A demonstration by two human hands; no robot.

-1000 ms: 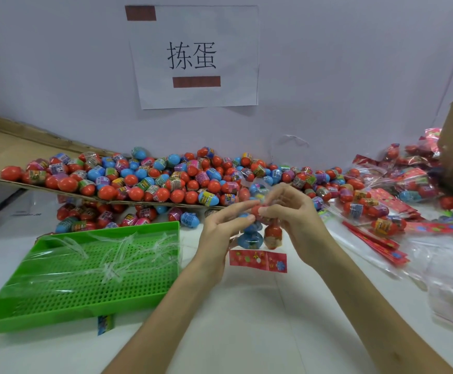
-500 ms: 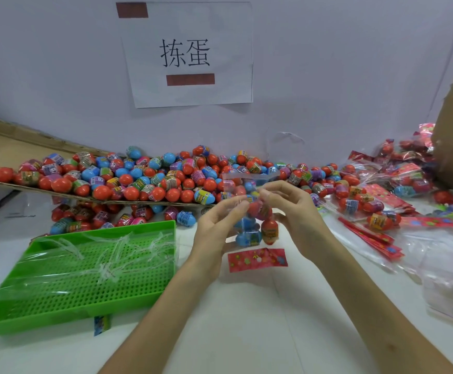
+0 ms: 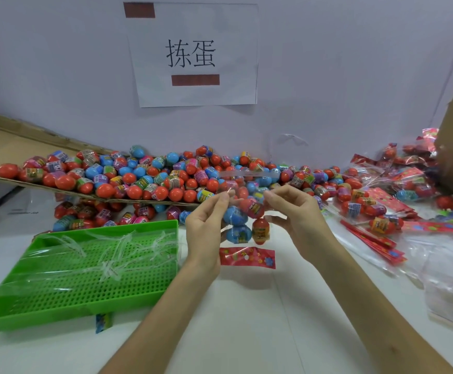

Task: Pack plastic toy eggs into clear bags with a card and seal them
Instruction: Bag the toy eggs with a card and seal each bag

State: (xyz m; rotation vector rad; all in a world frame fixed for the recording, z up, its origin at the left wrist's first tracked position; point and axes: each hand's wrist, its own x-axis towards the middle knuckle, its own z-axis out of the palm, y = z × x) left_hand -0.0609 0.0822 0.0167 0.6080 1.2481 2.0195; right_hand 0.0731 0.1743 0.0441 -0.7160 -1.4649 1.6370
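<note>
I hold a clear bag (image 3: pixel 242 195) upright above the white table, with several toy eggs (image 3: pixel 247 222) in it, blue and red. My left hand (image 3: pixel 206 230) pinches the bag's left edge near its top. My right hand (image 3: pixel 292 214) pinches the right edge at the same height. The bag's flap stands up above my fingers. A red printed card (image 3: pixel 247 257) lies flat on the table just under the bag.
A big heap of loose eggs (image 3: pixel 152 179) covers a sloping cardboard sheet at the back. A green perforated tray (image 3: pixel 90 268) with clear strips lies on the left. Packed bags (image 3: pixel 376 206), red cards (image 3: pixel 373 238) and empty clear bags (image 3: pixel 451 282) lie at right.
Both hands have lifted the bag a little and moved apart, stretching its top. The flap now stands clear above the fingers.
</note>
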